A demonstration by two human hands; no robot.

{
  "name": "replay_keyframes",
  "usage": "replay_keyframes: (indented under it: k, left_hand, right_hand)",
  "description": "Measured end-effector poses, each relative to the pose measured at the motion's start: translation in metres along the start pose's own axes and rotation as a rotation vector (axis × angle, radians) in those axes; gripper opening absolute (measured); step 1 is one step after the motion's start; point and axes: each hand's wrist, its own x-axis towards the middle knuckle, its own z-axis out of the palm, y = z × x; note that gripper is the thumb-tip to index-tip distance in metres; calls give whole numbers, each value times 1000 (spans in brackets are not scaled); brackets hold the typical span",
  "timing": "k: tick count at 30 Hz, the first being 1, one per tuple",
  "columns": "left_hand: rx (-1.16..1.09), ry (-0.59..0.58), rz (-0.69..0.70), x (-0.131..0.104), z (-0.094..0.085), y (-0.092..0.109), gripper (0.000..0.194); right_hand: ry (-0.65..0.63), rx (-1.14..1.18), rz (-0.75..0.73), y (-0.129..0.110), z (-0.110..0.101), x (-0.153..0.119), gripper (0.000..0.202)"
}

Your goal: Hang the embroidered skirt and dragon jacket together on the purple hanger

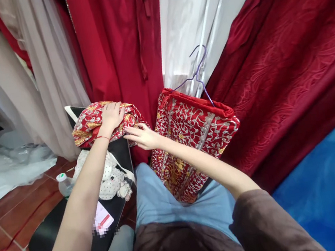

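Left hand (pixel 112 116): 1, mine, palm down, open and nearly flat on the bundle; nothing closed in its grip. Right hand (pixel 145 138): 1, mine, fingers extended and slightly apart, fingertips at the bundle's near right edge; I see no closed grip.

Embroidered bundle (pixel 86 118): 1, red with silver and gold pattern, gathered on the far end of the black surface (pixel 121 151), to my left. By my judgement soft and foldable, moderately heavy, its stitching stiffer and rougher than plain cloth, so unlikely to slip; threads might snag. Best taken with 2 hands, underneath and at the folded ends, to keep the folds together.

Embroidered piece (pixel 185 118): 1, matching colours, beside my lap, with a purple hanger (pixel 196 77) at its upper edge.

Containers. Bottle (pixel 65 186): 1, clear, pale cap with green mark, upright beside the black surface; contents I cannot tell. Dotted bag (pixel 108 184): 1, or so I take it, white, slumped near the bundle, plush charm (pixel 124 190) at its side; contents hidden.

Pink card (pixel 105 216): 1, lying flat, partly blurred.
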Motion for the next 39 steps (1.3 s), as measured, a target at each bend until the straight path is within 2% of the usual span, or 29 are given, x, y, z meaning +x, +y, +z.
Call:
replay_keyframes:
  k: [2,4,7,9,13,15,17,20,21,23,26,28,30,32,33,36,39]
  left_hand:
    - [1,-7,-8,1,-2,1,62]
    - [-22,7,-13,5,-5,11,63]
    - [-83,60,4,13,-3,43,63]
    - [-104,52,59,19,6,73,62]
    - [-148,-19,156,33,37,136,59]
    - [-207,-35,106,42,53,163,63]
    - [-285,-40,-18,50,65,187,70]
    - [-369,-44,-198,55,70,214,72]
    - [-368,-37,-214,55,68,219,68]
    - [-326,-18,-152,54,58,223,62]
    - [-245,-56,23,58,36,210,58]
    - [-221,-169,57,67,22,195,56]
    - [-218,-305,19,76,13,182,58]
    - [-201,-412,-20,82,9,175,60]
    - [-181,-442,-26,82,8,175,57]
    - [-117,-420,-5,71,5,180,47]
    - [-111,-334,29,53,0,185,45]
  right_hand:
    - [71,-53,181,19,-26,-28,53]
    - [120,-155,437,38,-51,-53,53]
    - [208,-318,792,61,-79,-88,62]
    - [232,-402,923,68,-88,-112,67]
    - [217,-467,1016,73,-87,-158,61]
    - [220,-433,1017,79,-84,-178,50]
    - [264,-380,985,91,-82,-195,39]
    - [338,-309,931,117,-87,-215,31]
    - [339,-286,923,126,-91,-219,30]
    - [294,-233,921,142,-99,-225,31]
    - [182,-162,967,153,-108,-226,34]
    - [147,-151,1014,147,-109,-219,31]
    - [185,-207,1078,129,-104,-204,33]
    - [287,-319,1132,103,-94,-181,44]
    - [343,-361,1101,89,-88,-167,50]
    - [375,-228,880,53,-69,-120,45]
    - [400,-44,874,37,-55,-85,45]
